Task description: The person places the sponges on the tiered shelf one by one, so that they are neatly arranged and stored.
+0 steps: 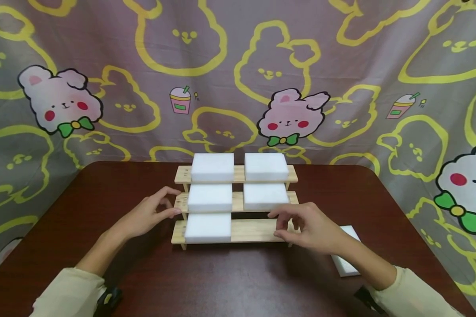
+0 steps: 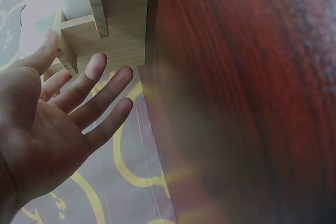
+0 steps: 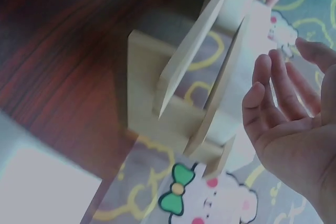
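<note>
A three-tier wooden rack (image 1: 255,230) stands on the table, with white foam blocks on its steps. The top step carries a left block (image 1: 213,166) and a right block (image 1: 265,165). Two more, a left (image 1: 210,196) and a right block (image 1: 263,196), lie on the middle step; the bottom step has one block (image 1: 208,227) at its left. My left hand (image 1: 146,216) is beside the rack's left end, fingertips right at the middle step, palm bare in the left wrist view. Over the bottom step's right part, my right hand (image 1: 311,228) has loosely bent fingers and nothing between them.
Another white foam block (image 1: 346,267) lies on the dark red-brown table (image 1: 238,281) to the right, partly hidden under my right forearm. A patterned curtain (image 1: 230,57) hangs behind the table and along both sides.
</note>
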Tool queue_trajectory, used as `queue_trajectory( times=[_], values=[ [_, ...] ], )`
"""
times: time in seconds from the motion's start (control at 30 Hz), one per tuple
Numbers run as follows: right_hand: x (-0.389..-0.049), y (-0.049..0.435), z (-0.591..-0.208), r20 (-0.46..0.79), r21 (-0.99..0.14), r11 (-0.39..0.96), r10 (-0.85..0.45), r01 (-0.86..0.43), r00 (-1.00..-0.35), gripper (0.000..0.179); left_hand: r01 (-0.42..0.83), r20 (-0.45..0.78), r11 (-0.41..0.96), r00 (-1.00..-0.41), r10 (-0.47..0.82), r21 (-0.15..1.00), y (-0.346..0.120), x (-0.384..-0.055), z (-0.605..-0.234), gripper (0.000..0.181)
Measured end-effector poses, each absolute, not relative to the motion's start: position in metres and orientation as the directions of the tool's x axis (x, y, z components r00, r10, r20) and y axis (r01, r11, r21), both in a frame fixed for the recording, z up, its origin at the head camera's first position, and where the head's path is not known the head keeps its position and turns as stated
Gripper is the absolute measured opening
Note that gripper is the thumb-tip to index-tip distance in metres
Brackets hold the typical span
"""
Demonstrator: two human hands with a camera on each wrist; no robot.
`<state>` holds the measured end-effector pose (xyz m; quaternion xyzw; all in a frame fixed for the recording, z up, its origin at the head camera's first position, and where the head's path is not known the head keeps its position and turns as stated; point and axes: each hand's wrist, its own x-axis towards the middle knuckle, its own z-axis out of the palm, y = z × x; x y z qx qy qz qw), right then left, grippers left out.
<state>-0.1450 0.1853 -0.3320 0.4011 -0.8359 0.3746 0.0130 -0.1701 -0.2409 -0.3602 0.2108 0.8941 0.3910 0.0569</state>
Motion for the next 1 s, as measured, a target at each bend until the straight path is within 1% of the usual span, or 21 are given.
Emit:
queue_trajectory(
  times=[0.13, 0.27, 0.4, 0.57, 0.77, 1.0],
  values=[
    [-0.146, 0.198, -0.331, 0.333, -0.636, 0.389, -0.641, -0.666, -0.692, 0.029, 0.327, 0.059, 0.605, -0.906, 0.419, 0.726, -0.241, -0.170, -0.360, 0.046],
    [-0.147, 0.211, -0.330, 0.363, -0.626, 0.387, -0.624, -0.677, -0.692, 0.032, 0.328, 0.060, 0.603, -0.906, 0.419, 0.727, -0.241, -0.171, -0.361, 0.046],
    [-0.148, 0.223, -0.328, 0.364, -0.622, 0.402, -0.612, -0.672, -0.703, 0.033, 0.328, 0.061, 0.605, -0.906, 0.418, 0.726, -0.242, -0.171, -0.362, 0.046],
    [-0.153, 0.239, -0.326, 0.338, -0.617, 0.443, -0.598, -0.651, -0.727, 0.033, 0.329, 0.063, 0.606, -0.907, 0.417, 0.724, -0.242, -0.171, -0.362, 0.046],
    [-0.163, 0.262, -0.333, 0.307, -0.605, 0.486, -0.588, -0.631, -0.748, 0.035, 0.333, 0.067, 0.601, -0.905, 0.421, 0.726, -0.242, -0.170, -0.362, 0.046],
    [-0.171, 0.286, -0.342, 0.223, -0.591, 0.575, -0.557, -0.566, -0.800, 0.031, 0.335, 0.067, 0.604, -0.904, 0.422, 0.723, -0.242, -0.170, -0.362, 0.045]
  ],
)
